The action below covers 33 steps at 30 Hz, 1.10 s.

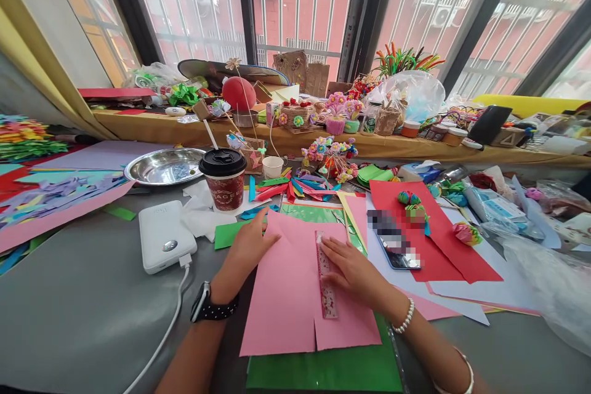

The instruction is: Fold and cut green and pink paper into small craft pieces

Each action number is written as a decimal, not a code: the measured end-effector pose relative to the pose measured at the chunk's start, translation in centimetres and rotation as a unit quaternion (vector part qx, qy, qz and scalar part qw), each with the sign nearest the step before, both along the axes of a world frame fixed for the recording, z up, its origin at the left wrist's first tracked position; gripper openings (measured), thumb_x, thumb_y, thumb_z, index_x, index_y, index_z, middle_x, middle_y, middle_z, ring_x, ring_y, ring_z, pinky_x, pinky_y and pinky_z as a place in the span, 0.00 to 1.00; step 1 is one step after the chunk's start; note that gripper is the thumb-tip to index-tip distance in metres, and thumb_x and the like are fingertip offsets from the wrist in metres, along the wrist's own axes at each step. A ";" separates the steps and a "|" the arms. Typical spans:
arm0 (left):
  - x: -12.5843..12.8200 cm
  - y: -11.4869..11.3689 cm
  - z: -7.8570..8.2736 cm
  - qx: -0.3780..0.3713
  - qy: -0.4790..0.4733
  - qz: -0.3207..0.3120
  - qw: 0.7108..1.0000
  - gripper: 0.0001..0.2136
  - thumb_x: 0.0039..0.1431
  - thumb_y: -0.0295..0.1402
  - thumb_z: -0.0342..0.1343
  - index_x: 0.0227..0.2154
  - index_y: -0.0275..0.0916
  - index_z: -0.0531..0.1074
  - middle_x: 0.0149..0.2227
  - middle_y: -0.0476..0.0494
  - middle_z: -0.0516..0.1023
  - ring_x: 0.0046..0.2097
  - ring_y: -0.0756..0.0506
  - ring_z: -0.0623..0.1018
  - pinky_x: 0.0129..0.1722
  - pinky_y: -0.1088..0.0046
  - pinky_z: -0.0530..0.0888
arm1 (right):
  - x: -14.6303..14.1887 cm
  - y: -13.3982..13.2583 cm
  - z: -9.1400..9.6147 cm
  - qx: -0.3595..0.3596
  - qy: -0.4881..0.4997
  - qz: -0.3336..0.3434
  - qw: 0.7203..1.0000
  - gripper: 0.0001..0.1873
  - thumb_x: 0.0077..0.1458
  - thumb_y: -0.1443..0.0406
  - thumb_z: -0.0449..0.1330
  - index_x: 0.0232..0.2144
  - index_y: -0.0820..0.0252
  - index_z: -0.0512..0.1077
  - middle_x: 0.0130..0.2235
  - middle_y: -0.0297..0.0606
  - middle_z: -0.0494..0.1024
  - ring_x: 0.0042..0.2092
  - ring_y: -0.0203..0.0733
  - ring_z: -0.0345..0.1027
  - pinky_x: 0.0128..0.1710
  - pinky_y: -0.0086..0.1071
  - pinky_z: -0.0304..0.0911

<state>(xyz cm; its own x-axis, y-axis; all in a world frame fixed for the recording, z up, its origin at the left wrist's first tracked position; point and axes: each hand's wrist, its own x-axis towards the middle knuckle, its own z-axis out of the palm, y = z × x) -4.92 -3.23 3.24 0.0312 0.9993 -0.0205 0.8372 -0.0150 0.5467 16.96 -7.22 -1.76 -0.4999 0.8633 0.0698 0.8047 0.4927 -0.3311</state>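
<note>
A pink sheet of paper lies before me, with a slit running up from its near edge. My left hand is at the sheet's upper left edge, its thumb stretched over the paper and apart from the fingers. A clear ruler with a pink pattern lies lengthwise on the right part of the sheet. Across the ruler rests my right hand, fingers stretched out and lying flat, pressing on it. Beneath the pink sheet is a green board or packet, partly covered.
Left of the paper are a white power bank with a cable, a lidded cup and a metal plate. A phone and red paper lie at right. Crafts crowd the window ledge.
</note>
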 end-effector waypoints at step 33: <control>0.1 0.1 0.3 0.020 0.001 -0.014 1.000 0.26 0.46 0.33 0.49 0.51 0.37 0.53 0.29 0.46 0.74 0.29 0.46 0.73 0.27 0.73 0.65 | -1.8 2.9 0.1 -0.011 0.006 -0.001 1.000 0.27 0.54 0.55 0.42 0.54 0.58 0.50 0.57 0.41 0.51 0.58 0.44 0.39 0.54 0.47 0.37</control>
<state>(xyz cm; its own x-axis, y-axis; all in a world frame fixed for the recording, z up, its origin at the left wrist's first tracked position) -4.86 -3.09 3.58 0.0597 0.9980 0.0191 0.8375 -0.0604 0.5432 15.13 -4.28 -1.66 -0.4966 0.8661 0.0570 0.8023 0.4831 -0.3506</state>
